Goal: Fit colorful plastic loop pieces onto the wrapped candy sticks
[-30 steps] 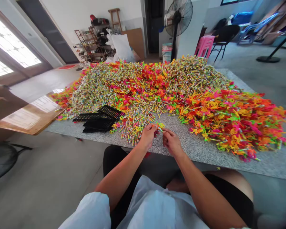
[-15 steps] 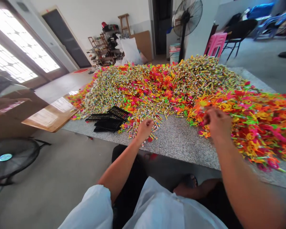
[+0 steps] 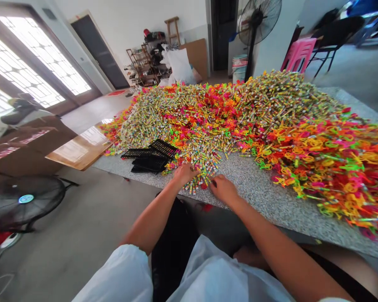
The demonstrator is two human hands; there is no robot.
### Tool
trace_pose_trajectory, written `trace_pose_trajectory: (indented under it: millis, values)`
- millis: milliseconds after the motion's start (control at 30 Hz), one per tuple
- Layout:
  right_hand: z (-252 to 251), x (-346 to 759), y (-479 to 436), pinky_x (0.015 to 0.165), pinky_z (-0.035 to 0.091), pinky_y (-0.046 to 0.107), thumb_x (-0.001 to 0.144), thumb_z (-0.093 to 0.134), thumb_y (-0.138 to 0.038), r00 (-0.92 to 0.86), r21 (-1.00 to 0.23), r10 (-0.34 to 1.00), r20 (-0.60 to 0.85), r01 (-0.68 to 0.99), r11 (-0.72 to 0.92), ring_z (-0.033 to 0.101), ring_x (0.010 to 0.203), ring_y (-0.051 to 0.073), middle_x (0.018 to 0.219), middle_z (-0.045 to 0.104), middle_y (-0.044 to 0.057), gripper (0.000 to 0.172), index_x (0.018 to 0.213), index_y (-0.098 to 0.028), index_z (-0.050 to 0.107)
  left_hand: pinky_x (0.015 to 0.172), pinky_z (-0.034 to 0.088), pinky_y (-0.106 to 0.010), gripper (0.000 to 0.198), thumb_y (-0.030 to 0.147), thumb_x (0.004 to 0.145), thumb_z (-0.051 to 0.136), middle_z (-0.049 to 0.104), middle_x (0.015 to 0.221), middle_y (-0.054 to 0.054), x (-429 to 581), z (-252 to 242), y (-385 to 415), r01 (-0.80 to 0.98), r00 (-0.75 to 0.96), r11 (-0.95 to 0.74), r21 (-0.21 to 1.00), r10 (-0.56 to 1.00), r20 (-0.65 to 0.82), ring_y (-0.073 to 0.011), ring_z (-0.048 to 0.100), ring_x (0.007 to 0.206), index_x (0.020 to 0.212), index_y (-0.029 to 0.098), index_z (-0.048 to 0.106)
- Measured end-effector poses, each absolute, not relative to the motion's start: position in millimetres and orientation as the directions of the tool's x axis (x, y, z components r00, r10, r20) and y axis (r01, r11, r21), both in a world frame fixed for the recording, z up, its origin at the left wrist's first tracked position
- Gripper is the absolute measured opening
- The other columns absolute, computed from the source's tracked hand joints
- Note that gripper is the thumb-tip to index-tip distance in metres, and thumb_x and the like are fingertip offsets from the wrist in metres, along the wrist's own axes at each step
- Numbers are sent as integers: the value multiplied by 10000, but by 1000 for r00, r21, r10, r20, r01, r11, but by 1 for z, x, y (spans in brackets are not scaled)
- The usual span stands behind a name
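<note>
My left hand rests on the near part of a heap of short printed sticks, its thumb stretched out over them and its other fingers partly hidden. Close by on the right, my right hand is closed, fingertips together at the heap's near edge; whatever they hold is too small to make out. Just left of my hands lie several black slotted trays, stacked askew. Bright plastic loop pieces in orange, yellow, pink and green, some with sticks attached, are piled at the right.
The speckled stone tabletop shows along the near side. A wooden board juts out at the left, above a black fan. Behind the table stand another fan, pink stools and a white sack.
My right hand has left the pile of loop pieces and come left to the sticks beside my left hand. My left hand has lowered onto the sticks, and the view has turned slightly left.
</note>
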State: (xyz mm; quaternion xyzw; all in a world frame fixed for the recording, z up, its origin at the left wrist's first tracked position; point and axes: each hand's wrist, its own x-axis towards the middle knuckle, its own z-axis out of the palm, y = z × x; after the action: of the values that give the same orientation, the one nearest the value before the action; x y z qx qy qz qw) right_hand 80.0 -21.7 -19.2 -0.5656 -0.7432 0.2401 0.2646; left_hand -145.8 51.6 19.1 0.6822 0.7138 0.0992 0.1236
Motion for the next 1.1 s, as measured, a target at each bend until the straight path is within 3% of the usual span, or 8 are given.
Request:
trace_pose_trajectory:
  millis: [167,333,400,500,600,667,867,1100]
  values:
    - [-14,61,-13,795,469,315,951,576,-365,-136,-523,989,60,839,148,670,916,236,1176,665,146,268,1124,-192,685,746,413,-309,278,481,776,712,722,927,-89,-133,13,59,929,1,27,370,997,-76,-260,655,892,882,226,749]
    - [-20,75,-1,808,476,303,893,616,-286,-14,-657,998,57,752,48,673,924,227,1001,717,115,129,929,-189,694,699,392,-293,160,370,764,710,677,754,-34,-131,9,67,831,-16,5,556,1000,15,-217,623,774,802,214,706]
    - [-21,85,0,743,489,298,863,637,-309,79,-806,997,25,592,-27,671,816,210,859,716,77,116,848,-197,663,669,384,-276,147,346,790,678,651,718,-13,-130,10,67,740,-7,-36,672,998,61,-186,597,716,832,206,688]
    - [-12,97,-3,531,459,270,826,643,-383,114,-985,988,-101,132,-115,583,540,159,678,664,6,172,810,-218,597,632,386,-249,245,343,802,674,647,721,11,-121,14,63,520,-14,-83,850,994,105,-147,569,658,1003,202,675]
    - [7,103,-10,427,415,239,776,670,-392,14,-948,993,-119,-299,-110,530,449,119,727,699,-12,211,841,-234,546,654,424,-240,441,363,765,734,686,820,-6,-105,22,55,285,0,-64,956,998,67,-139,599,705,1169,201,663]
    - [18,103,-14,421,426,232,754,695,-391,-26,-908,996,-86,-410,-90,549,462,108,810,733,-1,251,869,-236,535,673,448,-237,481,366,744,764,695,871,-18,-92,30,47,166,39,-30,986,999,23,-133,611,740,1185,196,675]
    - [27,103,-18,392,431,222,777,711,-432,71,-939,996,-55,-342,-28,538,435,97,763,724,-4,287,907,-223,562,733,533,-278,305,383,750,772,686,907,-37,-65,47,28,-5,188,48,999,981,-46,-145,624,798,965,172,724]
    - [21,108,-18,395,453,224,765,715,-415,81,-946,992,-95,-317,-65,562,448,105,726,715,-6,258,865,-214,588,808,553,-325,259,389,763,752,659,835,-33,-57,46,23,-13,276,77,997,958,-71,-140,624,784,811,142,688]
